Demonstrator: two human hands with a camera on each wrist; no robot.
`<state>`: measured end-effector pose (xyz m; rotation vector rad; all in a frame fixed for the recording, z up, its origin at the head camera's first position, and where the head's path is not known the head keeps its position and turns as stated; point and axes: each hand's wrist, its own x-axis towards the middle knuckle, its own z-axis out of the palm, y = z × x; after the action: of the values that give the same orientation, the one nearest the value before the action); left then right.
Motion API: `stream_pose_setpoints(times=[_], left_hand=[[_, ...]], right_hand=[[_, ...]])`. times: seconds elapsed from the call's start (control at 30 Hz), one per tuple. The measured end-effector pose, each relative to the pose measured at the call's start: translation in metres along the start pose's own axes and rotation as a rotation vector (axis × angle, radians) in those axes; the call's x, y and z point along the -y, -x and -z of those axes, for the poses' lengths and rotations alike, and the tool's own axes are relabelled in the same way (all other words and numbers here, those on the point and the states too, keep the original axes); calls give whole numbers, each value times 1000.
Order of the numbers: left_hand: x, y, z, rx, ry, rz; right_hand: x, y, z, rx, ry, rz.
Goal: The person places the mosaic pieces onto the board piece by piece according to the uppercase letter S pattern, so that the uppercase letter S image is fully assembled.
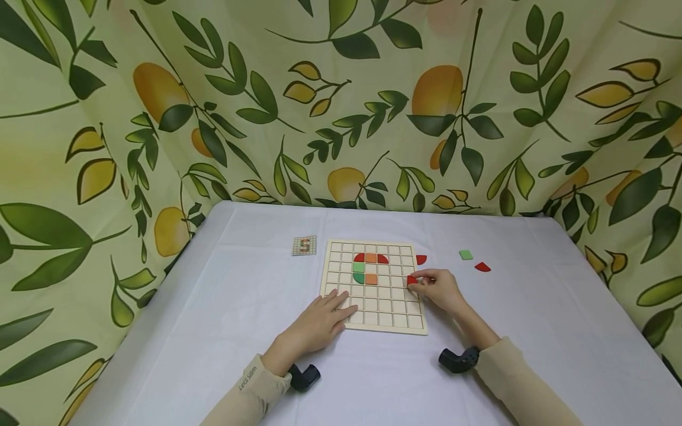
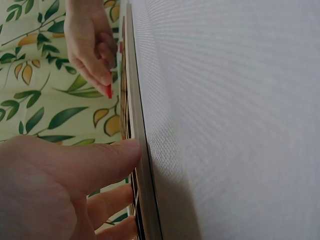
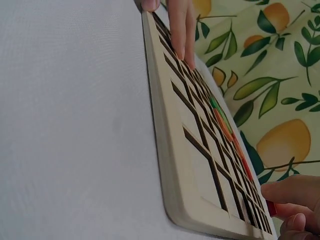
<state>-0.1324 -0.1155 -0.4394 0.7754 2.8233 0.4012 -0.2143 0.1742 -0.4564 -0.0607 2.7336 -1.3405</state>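
Left hand [image 1: 318, 321] rests, fingers extended, on grid board [image 1: 385, 307]; right hand [image 1: 440, 290] pinches partly hidden red piece [image 1: 411, 280], apparently for placing, next needing alignment.

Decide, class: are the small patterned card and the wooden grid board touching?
Apart. The head view shows it: a strip of white tablecloth lies between the small patterned card and the wooden grid board.
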Motion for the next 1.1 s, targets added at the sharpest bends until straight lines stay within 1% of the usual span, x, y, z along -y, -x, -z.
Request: stream_pose_setpoints(times=[0.33, 0.53, 0.7, 0.93, 1.1], left_hand=[[1, -1, -2, -4, -4, -2], [0, 0, -1, 4, 1, 6], [-1, 0, 1, 3, 5, 2], [-1, 1, 1, 4, 4, 1], [-1, 1, 2, 8, 6, 3]], right_hand=[[6, -2, -11, 21, -42, -17], [12, -2, -16, 27, -87, 14], [13, -4, -18, 28, -81, 56], [18, -7, -23, 43, -78, 49], [19, -8, -27, 59, -81, 62]])
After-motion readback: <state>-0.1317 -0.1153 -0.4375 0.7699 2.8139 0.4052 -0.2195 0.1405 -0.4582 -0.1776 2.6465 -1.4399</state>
